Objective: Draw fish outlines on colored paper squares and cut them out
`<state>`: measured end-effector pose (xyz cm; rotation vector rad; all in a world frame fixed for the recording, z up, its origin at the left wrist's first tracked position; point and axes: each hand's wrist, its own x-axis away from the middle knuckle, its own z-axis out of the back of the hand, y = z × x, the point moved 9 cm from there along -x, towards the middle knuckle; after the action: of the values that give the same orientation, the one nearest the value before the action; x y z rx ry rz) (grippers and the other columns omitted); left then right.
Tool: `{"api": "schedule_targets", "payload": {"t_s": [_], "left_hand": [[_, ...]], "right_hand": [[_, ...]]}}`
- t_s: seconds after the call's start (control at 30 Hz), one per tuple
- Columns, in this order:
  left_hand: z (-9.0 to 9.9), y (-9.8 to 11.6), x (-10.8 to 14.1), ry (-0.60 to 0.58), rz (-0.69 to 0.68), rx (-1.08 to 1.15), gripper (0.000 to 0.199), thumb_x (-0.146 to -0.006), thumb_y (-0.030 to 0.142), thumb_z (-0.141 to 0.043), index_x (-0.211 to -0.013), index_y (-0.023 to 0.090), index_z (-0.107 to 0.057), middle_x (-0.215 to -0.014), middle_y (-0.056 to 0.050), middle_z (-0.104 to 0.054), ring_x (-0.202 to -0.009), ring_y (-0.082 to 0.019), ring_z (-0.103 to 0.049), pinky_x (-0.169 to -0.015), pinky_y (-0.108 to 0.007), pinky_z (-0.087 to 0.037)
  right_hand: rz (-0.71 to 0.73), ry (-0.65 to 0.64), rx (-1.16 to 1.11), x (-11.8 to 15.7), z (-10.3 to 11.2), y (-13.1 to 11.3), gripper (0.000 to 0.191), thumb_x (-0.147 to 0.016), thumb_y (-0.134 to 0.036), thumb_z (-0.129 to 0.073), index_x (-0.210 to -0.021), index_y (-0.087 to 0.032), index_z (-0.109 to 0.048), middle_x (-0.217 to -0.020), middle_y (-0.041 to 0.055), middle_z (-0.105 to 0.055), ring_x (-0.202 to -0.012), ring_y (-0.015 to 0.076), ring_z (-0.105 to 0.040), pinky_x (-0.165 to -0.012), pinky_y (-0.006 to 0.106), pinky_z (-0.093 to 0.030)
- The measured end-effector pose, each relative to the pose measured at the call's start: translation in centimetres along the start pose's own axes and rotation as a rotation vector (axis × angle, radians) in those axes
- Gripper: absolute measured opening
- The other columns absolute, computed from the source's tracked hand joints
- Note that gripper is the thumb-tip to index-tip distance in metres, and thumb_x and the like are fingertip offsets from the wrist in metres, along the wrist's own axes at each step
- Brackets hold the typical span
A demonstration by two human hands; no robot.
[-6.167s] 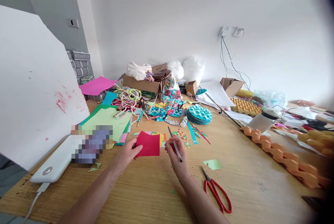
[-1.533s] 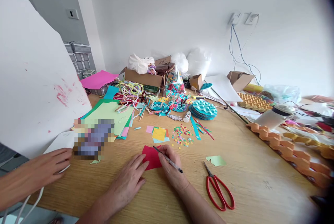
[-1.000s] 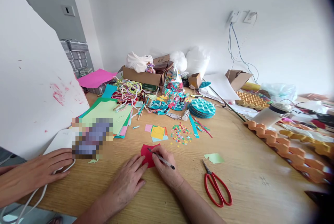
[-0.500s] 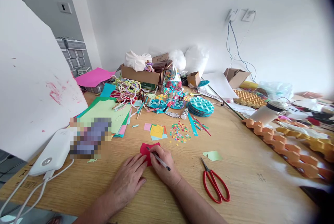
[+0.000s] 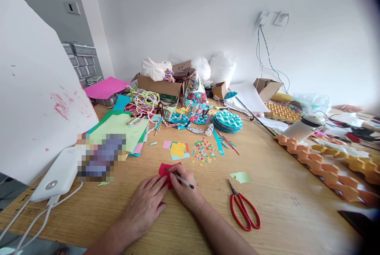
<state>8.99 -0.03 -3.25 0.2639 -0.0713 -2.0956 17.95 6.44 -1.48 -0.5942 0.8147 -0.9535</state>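
Observation:
A small piece of red paper (image 5: pixel 165 170) lies on the wooden table, partly covered by both hands. My left hand (image 5: pixel 150 197) rests flat with its fingers stretched out, the fingertips on the paper's left edge. In my right hand (image 5: pixel 187 189) is a pen (image 5: pixel 184 181), its tip on the red paper and its dark end pointing down to the right. Red-handled scissors (image 5: pixel 244 209) lie to the right of my right forearm, blades partly apart. Just above them is a scrap of light green paper (image 5: pixel 242 177).
Beyond the hands are small coloured paper squares (image 5: pixel 178 150), confetti dots (image 5: pixel 204 150) and a stack of blue scalloped discs (image 5: pixel 227 122). At left lie coloured sheets (image 5: pixel 118 128) and a white power bank (image 5: pixel 56 176) with cables. Orange egg-carton strips (image 5: pixel 320 168) run along the right.
The pen tip has shifted slightly to the left on the red paper. Both hands otherwise hold nearly the same pose, and the whole view has moved a little.

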Motion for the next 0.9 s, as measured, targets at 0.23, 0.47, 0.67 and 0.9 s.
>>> {"api": "schedule_targets", "payload": {"t_s": [0.23,0.47,0.67,0.9], "left_hand": [[0.14,0.22,0.13,0.045,-0.029,-0.057,0.047,-0.082,0.021,-0.058,-0.129,0.019,-0.050,-0.132,-0.007,-0.056,-0.120,-0.027,-0.050,-0.099,-0.045,-0.042],[0.28,0.36,0.29,0.100,-0.040,-0.071,0.044,-0.083,0.021,-0.057,-0.127,0.018,-0.051,-0.130,-0.007,-0.058,-0.118,-0.026,-0.052,-0.097,-0.043,-0.043],[0.28,0.53,0.25,0.094,-0.056,-0.103,0.045,-0.081,0.021,-0.059,-0.126,0.016,-0.052,-0.130,-0.008,-0.058,-0.118,-0.027,-0.052,-0.096,-0.045,-0.045],[0.46,0.59,0.35,0.106,-0.068,-0.114,0.045,-0.081,0.020,-0.059,-0.125,0.015,-0.052,-0.130,-0.009,-0.058,-0.117,-0.027,-0.053,-0.095,-0.045,-0.046]], "right_hand": [[0.001,-0.023,0.013,-0.07,-0.34,0.17,0.012,-0.081,-0.015,-0.048,-0.081,-0.018,-0.060,-0.073,0.0041,-0.067,-0.066,0.0167,-0.061,-0.063,0.026,-0.046],[-0.005,-0.039,0.022,-0.10,-0.56,0.33,0.012,-0.081,-0.013,-0.049,-0.082,-0.017,-0.060,-0.074,0.0048,-0.068,-0.066,0.0173,-0.062,-0.062,0.026,-0.046],[-0.007,-0.051,0.029,-0.09,-0.66,0.37,0.013,-0.081,-0.012,-0.049,-0.083,-0.017,-0.061,-0.074,0.0049,-0.068,-0.067,0.0174,-0.062,-0.063,0.027,-0.047],[-0.007,-0.054,0.041,-0.14,-0.66,0.31,0.013,-0.080,-0.011,-0.049,-0.083,-0.017,-0.060,-0.074,0.0044,-0.068,-0.067,0.0172,-0.062,-0.063,0.027,-0.047]]}}
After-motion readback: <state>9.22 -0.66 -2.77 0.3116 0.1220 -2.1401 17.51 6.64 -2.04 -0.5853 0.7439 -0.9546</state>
